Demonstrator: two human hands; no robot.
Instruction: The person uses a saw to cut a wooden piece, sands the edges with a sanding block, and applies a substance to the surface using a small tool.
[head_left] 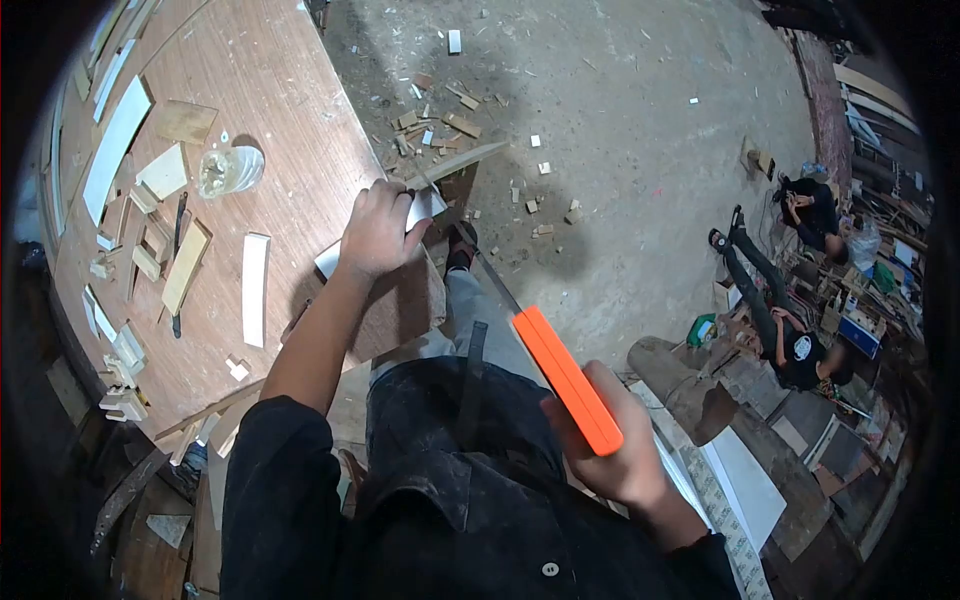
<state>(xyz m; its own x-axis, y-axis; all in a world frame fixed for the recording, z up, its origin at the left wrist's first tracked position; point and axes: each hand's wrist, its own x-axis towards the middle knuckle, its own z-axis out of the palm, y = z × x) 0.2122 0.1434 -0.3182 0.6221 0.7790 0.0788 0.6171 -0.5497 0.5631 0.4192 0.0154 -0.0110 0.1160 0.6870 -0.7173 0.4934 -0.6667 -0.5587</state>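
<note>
The right hand [610, 440] has its fingers closed around the orange handle [568, 380] of a saw, whose thin blade [470, 240] runs up toward the counter's edge. There the left hand [378, 232] presses down, fingers wrapped over a pale wood piece [425, 207] lying at the rim of the counter [290, 90]. Farther left on the counter sit a white strip [255, 288] and a clear glass [229, 170]. Offcuts [440, 125] litter the floor beyond, where 2 people [790, 330] sit.
</note>
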